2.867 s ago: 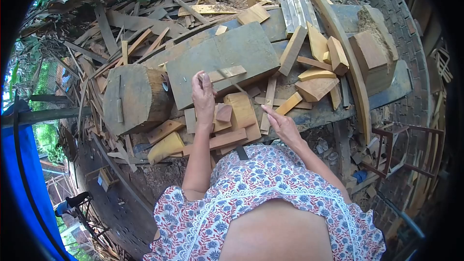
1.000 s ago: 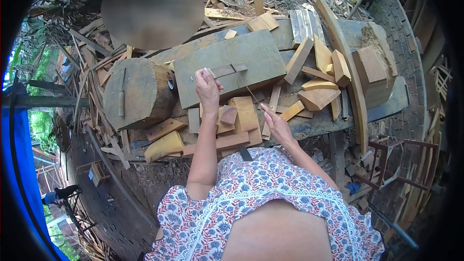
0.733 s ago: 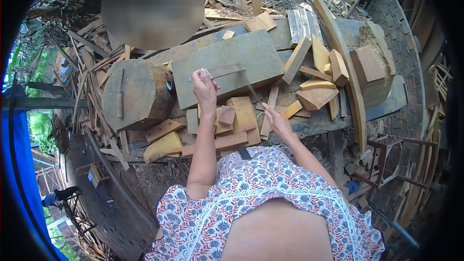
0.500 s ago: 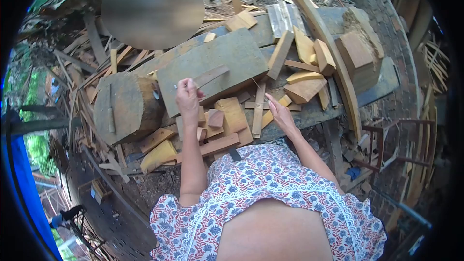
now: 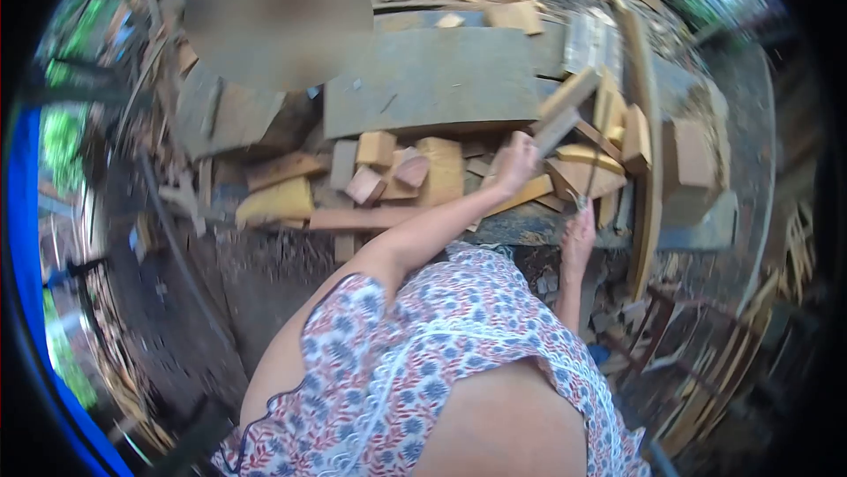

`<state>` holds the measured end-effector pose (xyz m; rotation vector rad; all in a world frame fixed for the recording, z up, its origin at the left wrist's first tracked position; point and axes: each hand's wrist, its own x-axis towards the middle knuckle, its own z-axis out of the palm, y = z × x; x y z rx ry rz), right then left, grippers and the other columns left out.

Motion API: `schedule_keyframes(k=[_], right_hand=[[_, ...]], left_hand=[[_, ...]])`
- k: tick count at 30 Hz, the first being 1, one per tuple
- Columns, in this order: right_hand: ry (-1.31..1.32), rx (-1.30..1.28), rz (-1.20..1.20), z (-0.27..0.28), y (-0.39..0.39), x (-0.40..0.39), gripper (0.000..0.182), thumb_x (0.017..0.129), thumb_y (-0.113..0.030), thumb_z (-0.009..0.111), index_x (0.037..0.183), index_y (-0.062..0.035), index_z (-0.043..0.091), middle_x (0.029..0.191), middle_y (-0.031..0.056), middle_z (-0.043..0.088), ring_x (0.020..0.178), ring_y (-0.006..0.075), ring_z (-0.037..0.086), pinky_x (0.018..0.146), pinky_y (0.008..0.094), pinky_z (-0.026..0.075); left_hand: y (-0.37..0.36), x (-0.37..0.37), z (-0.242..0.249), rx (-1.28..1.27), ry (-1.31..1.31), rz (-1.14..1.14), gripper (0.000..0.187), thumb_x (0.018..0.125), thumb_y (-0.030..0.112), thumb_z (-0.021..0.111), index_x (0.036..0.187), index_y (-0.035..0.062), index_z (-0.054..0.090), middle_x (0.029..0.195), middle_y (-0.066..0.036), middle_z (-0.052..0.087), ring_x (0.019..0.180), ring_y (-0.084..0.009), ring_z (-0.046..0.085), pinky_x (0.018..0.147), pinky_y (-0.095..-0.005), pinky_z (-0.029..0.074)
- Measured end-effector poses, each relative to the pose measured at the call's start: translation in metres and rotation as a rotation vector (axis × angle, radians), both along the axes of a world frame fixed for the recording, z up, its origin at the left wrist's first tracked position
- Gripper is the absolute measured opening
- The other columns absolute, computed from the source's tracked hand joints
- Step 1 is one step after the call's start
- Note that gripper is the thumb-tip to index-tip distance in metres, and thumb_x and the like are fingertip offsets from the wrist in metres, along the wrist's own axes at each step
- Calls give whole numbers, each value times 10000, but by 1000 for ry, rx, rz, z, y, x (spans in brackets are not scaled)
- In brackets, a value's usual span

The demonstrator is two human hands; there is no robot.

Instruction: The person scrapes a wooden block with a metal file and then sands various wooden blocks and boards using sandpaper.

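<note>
My left hand (image 5: 514, 164) reaches across to the right, its fingers closed on a flat, narrow strip of wood (image 5: 556, 131) that points up and right. Closed on a thin, dark, rod-like tool (image 5: 593, 168), my right hand (image 5: 578, 234) is lower and further right, by the bench's front edge; motion blur hides the tool's exact kind. Beneath and beyond the tool lies a brown wood offcut (image 5: 591, 179). A large flat-topped timber block (image 5: 432, 75) lies behind my left hand.
Several small wood blocks (image 5: 377, 149) and a yellow slab (image 5: 282, 203) lie along the bench front. A long curved timber (image 5: 648, 168) crosses the bench at right, beside a big block (image 5: 691, 155). A blurred oval hides the upper left.
My left hand has moved right with the wood strip, away from the large block. My right hand has shifted right and down with the tool. The view has shifted too.
</note>
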<state>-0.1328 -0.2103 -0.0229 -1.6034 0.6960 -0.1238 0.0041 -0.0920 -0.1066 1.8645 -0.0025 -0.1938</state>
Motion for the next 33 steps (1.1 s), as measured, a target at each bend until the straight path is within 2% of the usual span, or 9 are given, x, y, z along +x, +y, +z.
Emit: schedule_keyframes(k=[2,4,11,17,26,28,30,31,33], right_hand=[[2,29,14,-4,3,-2,474,961,-301,405,1375,-90,314,584,-85,306,461,-3,283,389,159,232],[41,-2,46,-6,9,-2,473,958,-320,407,1364,-89,331,591,-76,314,462,0,281,387,160,225],[50,-76,198,-11,27,10,445,956,-326,415,1337,-96,391,606,-70,328,490,6,294,415,171,236],[19,14,284,-18,49,18,449,961,-297,413,1342,-61,376,613,-76,328,496,4,295,415,183,228],[91,-241,496,4,87,18,382,957,-275,417,1305,-121,453,636,-21,349,576,56,348,525,214,333],[125,-291,513,2,84,13,377,955,-276,415,1300,-129,456,672,16,496,605,75,426,567,239,387],[37,-354,499,-6,83,7,373,954,-272,412,1296,-128,457,813,75,633,649,107,491,626,253,428],[45,-440,503,-5,83,5,353,947,-240,422,1285,-150,470,982,151,646,736,139,580,687,271,452],[73,-464,509,17,90,2,347,940,-221,432,1281,-169,475,971,164,640,759,164,604,690,280,458]], left_hand=[[-4,-8,-17,-71,49,-123,207,874,191,494,995,27,461,773,-177,626,654,-251,637,565,-393,482],[14,-12,2,24,142,-320,311,848,238,552,1057,17,488,906,-219,606,841,-372,595,718,-438,466],[124,-26,38,150,-154,-167,447,817,271,600,1141,-15,486,1061,-218,533,1027,-352,508,896,-406,397],[252,-56,63,587,-166,147,439,814,269,607,1149,10,490,1097,-187,500,1026,-338,494,885,-400,402],[203,-57,29,793,-139,4,694,681,304,725,1247,88,386,1092,-161,447,981,-350,458,809,-442,428],[200,-50,29,903,-86,-2,677,671,235,719,1234,90,371,1066,-166,442,992,-344,450,761,-455,428],[199,-41,25,790,-72,-4,664,682,190,685,1249,76,358,1103,-176,443,989,-335,475,778,-457,434],[198,-34,19,468,51,79,666,717,205,660,1278,58,335,1120,-165,459,996,-308,488,800,-430,443],[191,-19,30,-329,426,199,582,783,279,594,1259,34,366,1144,-132,494,993,-230,521,827,-380,452]])
